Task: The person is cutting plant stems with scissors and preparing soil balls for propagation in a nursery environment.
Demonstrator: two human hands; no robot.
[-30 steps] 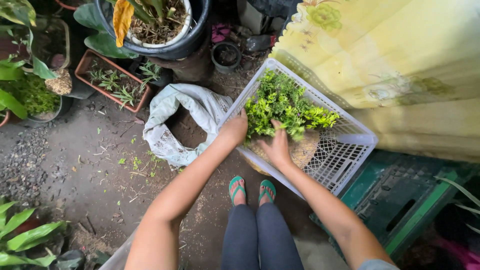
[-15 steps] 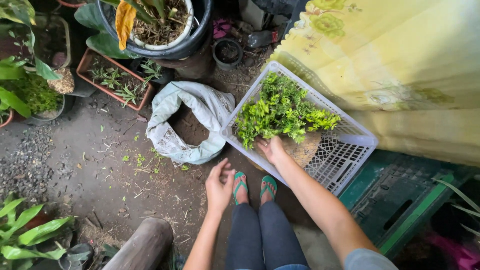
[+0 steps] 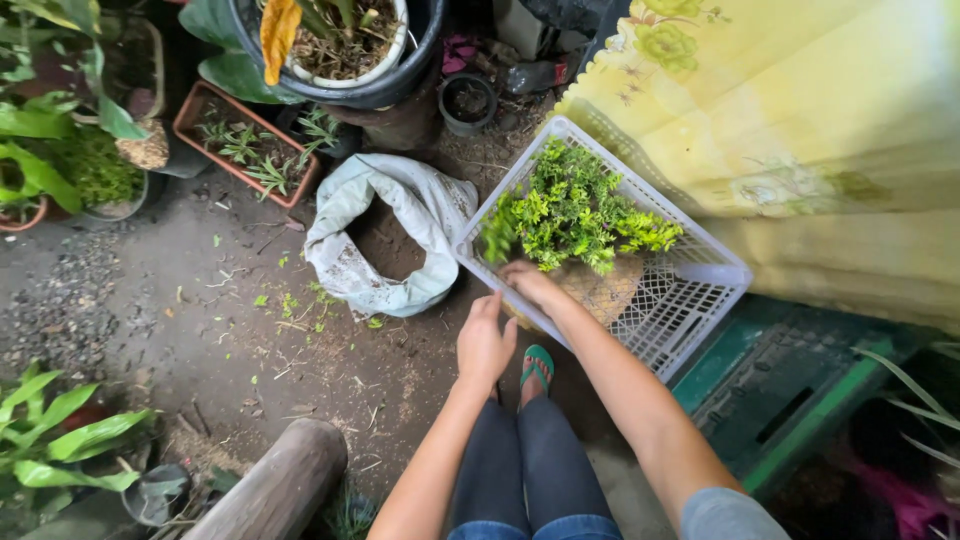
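A white plastic crate (image 3: 690, 310) lies tilted on the ground and holds a clump of small-leaved green plants (image 3: 570, 210) on a brown root mat. My right hand (image 3: 528, 282) rests at the crate's near rim, touching the clump's lower edge; whether it grips anything I cannot tell. My left hand (image 3: 484, 345) hovers just in front of the crate with fingers loosely apart and nothing in it. Left of the crate, a white sack (image 3: 350, 215) rolled open shows dark soil (image 3: 385, 245) inside.
A terracotta trough (image 3: 245, 145) with seedlings, a large dark pot (image 3: 340, 60) and leafy potted plants (image 3: 60, 150) line the back and left. A yellow flowered cloth (image 3: 800, 130) hangs at right above a green crate (image 3: 790, 400). A wooden log (image 3: 275, 485) lies near my knees.
My left hand has pulled back out of the plant clump toward my knees, then drifted up toward the crate. My right hand stays at the crate's near rim.
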